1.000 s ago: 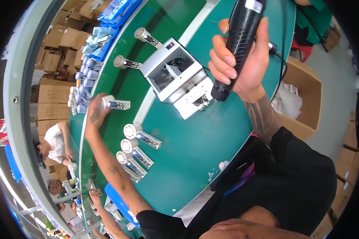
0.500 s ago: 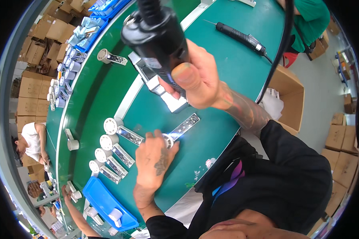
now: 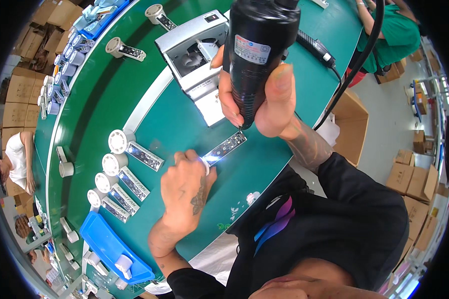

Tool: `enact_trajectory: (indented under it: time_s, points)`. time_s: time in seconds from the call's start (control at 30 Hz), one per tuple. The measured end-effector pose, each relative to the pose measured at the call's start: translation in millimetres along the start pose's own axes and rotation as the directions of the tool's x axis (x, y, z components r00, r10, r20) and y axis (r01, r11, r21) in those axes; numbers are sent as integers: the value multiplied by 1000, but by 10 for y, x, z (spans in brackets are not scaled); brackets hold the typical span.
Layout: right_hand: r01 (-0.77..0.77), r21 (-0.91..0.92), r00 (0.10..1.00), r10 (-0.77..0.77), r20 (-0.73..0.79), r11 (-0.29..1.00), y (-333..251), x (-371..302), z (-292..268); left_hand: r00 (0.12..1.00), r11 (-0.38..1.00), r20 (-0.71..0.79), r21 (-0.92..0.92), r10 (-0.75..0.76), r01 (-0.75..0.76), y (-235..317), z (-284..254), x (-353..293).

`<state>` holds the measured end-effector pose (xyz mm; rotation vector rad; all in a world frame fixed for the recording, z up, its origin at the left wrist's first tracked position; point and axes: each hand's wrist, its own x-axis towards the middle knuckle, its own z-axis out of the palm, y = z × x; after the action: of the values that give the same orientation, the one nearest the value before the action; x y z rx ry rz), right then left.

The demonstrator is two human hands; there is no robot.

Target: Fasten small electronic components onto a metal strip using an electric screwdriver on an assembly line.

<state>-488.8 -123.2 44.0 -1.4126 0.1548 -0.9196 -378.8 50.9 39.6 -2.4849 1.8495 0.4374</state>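
My left hand (image 3: 187,192) presses on the round head of a white handheld fan, fingers curled around it. That head is mostly hidden under the hand. From it the fan's opened handle (image 3: 225,148), with a circuit board and a bright light showing, points up and right over the green table. In my right hand (image 3: 277,102) is a black electric screwdriver (image 3: 252,74), gripped upright with the bit down. Its tip meets the far end of the handle's board. Beside my left hand lies a row of several similar fans (image 3: 145,157), their boards exposed.
A grey-white box-shaped device (image 3: 184,31) stands beyond the screwdriver. Another black screwdriver (image 3: 317,49) lies at the far right. A blue tray (image 3: 107,239) holds fan parts at the lower left. The green conveyor belt (image 3: 97,94) carries more fans. Co-workers sit nearby.
My right hand has brought the screwdriver from over the device down to the end of the fan's handle. My left hand keeps its hold on the fan. The whole view has shifted.
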Motion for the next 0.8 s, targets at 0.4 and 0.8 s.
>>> enact_trajectory:
  time_s: [0.4,0.8]
  points:
    - [-154,112,987,159,-33,982,50,-231,3,1000,1000,-22,8,14,-13,-26,33,-11]
    - [174,495,983,-178,-39,851,-240,-132,-190,997,998,-68,-38,43,-46,-46,25,-32]
